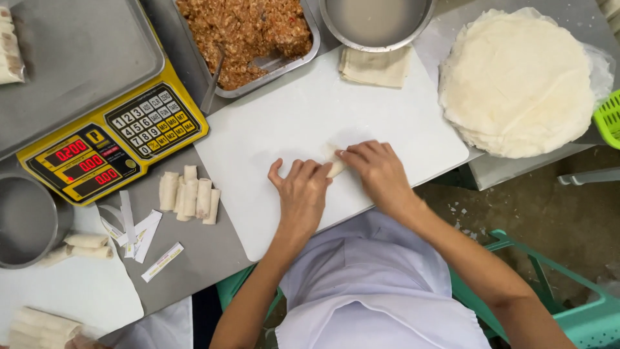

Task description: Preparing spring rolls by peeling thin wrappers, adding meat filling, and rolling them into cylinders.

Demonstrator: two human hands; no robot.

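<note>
One roll (334,161) beneath both fingertips (342,155).

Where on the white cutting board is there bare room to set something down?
The white plastic cutting board is bare left of and above the left hand and right hand, which share a pale rolled wrapper. Its top edge is crowded: the metal tray of minced filling, steel bowl, folded cloth.

pale rolled wrapper (334,161) mostly buried under both hands, round steel bowl (376,22) chopped off up top, green plastic basket (609,119) barely poking in
</note>
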